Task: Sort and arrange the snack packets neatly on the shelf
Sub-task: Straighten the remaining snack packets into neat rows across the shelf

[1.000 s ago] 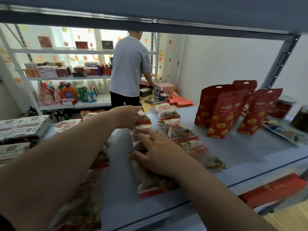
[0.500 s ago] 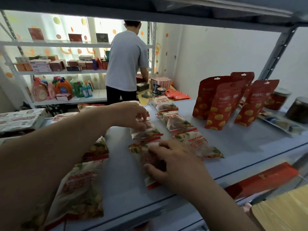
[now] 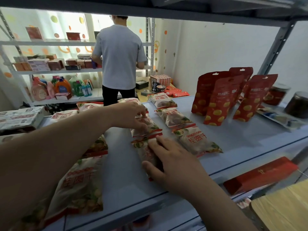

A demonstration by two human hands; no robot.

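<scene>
Two hands work on the shelf (image 3: 233, 139) left of the red pouches (image 3: 216, 97): the left hand (image 3: 131, 117) pinches the farther packet (image 3: 150, 127) with curled fingers, the right hand (image 3: 171, 162) presses flat on the nearer packet (image 3: 140, 145), which should be nudged end-to-end, parallel to the row of three (image 3: 176, 117) nearer those pouches.

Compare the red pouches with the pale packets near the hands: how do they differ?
The red pouches stand upright; the pale packets lie flat. The red pouches are red with yellow spots; the pale packets are whitish with red lettering. Both sit on the blue shelf.
</scene>
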